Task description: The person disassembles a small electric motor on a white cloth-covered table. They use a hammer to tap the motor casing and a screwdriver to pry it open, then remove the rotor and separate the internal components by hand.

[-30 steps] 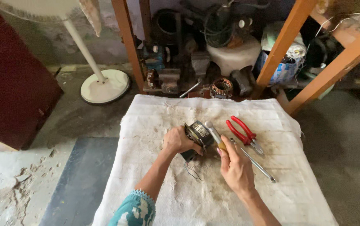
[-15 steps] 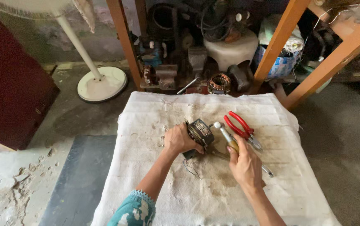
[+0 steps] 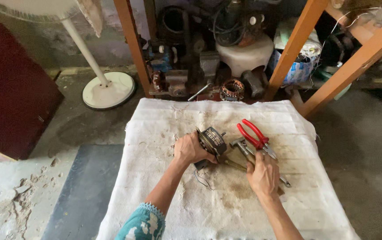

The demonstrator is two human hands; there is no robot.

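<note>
Clamped around a small electric motor [image 3: 212,141], the left hand [image 3: 190,149] holds it near the middle of the cloth-covered desk [image 3: 164,129]. At the motor's three o'clock, the right hand [image 3: 263,174] grips a hammer [image 3: 241,146] by its handle, head pointing toward eleven o'clock. Red-handled pliers [image 3: 254,134] lie just beside the hammer at two o'clock. A white fan base [image 3: 108,90] stands on the floor at ten o'clock.

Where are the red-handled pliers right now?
In the head view, the red-handled pliers lie on the white cloth, right of centre, just beyond the right hand and right of the small motor.
</note>
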